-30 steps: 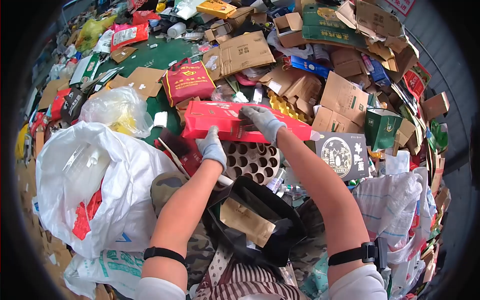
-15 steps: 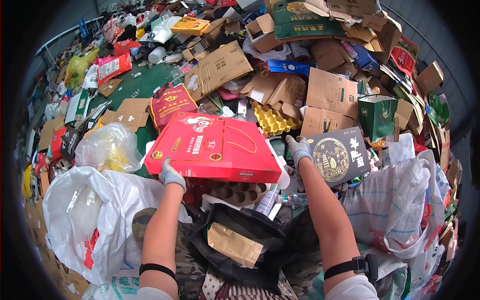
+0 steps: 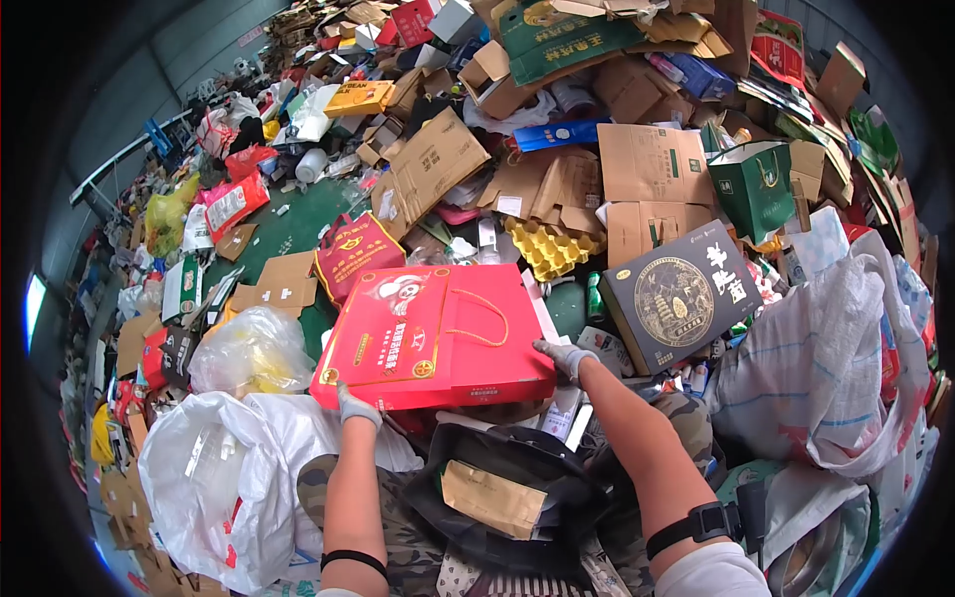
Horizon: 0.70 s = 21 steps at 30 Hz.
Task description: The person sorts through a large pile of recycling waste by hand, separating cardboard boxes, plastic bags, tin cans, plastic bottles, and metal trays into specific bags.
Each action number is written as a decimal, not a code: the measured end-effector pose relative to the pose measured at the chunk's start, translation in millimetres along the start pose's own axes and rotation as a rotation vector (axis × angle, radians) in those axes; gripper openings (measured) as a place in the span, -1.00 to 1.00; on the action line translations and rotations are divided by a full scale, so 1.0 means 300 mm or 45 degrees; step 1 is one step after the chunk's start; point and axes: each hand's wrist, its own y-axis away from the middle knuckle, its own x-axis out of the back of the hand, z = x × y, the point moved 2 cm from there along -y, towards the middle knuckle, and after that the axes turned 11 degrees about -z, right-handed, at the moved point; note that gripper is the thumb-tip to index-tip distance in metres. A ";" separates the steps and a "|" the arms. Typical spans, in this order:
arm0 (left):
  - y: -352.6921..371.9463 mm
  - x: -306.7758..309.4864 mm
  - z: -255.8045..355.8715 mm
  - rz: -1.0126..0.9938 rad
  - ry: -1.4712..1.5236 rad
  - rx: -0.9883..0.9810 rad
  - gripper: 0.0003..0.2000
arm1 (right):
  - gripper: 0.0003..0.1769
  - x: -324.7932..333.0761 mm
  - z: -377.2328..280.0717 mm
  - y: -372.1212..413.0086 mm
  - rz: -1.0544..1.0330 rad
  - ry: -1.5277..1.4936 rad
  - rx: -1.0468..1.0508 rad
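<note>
A flat red gift box (image 3: 408, 333) with gold print and a rope handle is held in front of me, tilted. My left hand (image 3: 358, 406), in a pale glove, grips its near left edge, the fingers hidden under the box. At the lower right edge my right hand (image 3: 564, 360), gloved too, closes on the cardboard. Right of that hand lies a dark grey box (image 3: 683, 297) with a gold round emblem. Below the red box a black bin-like container (image 3: 438, 502) sits between my knees, with a brown paper piece (image 3: 494, 497) in it.
White woven sacks stand at my left (image 3: 214, 488) and right (image 3: 816, 373). Beyond are a yellow egg tray (image 3: 552, 249), a red bag (image 3: 356, 249), a green paper bag (image 3: 751, 189) and heaped cardboard. Some green floor (image 3: 298, 214) shows at the left.
My right hand has moved from beside the dark box to the red box's right edge. The red box is turned slightly, with my left hand still on it. The view has shifted.
</note>
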 end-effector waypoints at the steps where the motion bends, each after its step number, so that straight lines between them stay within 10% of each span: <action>1: -0.070 0.089 -0.034 -0.020 -0.001 0.044 -0.42 | -0.16 -0.057 0.021 0.029 0.138 0.111 -0.001; 8: -0.046 0.078 -0.084 0.063 -0.292 0.243 -0.44 | -0.16 -0.261 0.059 0.065 -0.233 -0.416 0.414; 16: -0.193 0.199 -0.037 0.219 -0.017 0.120 -0.52 | -0.72 -0.103 -0.327 0.585 0.014 -0.457 0.632; 21: 0.009 0.025 0.072 0.597 0.097 -0.071 -0.50 | -0.63 0.017 -0.363 1.019 0.335 0.233 1.021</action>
